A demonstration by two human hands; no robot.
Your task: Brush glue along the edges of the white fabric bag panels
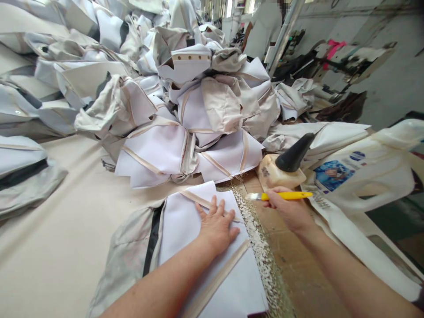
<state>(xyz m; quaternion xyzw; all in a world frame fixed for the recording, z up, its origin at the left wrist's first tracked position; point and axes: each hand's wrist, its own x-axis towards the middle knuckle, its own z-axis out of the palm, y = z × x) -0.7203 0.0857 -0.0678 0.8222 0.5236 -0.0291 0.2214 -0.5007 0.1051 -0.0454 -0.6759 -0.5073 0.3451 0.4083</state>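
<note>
My left hand [217, 225] lies flat with fingers spread on a white fabric piece [185, 229] edged with beige strips, pressing it to the table. My right hand [288, 207] is closed on a small brush with a yellow handle [285, 195]; its bristles point left, just above the glue-spattered strip of board [261, 247] beside the fabric. Right behind the brush stands a squat glue bottle [280, 174] with a black cone nozzle.
A big heap of folded white, grey and beige fabric pieces [185, 110] fills the table's back and left. A large white plastic jug [367, 170] lies at the right. A person in white [265, 26] stands far behind, near sewing machines.
</note>
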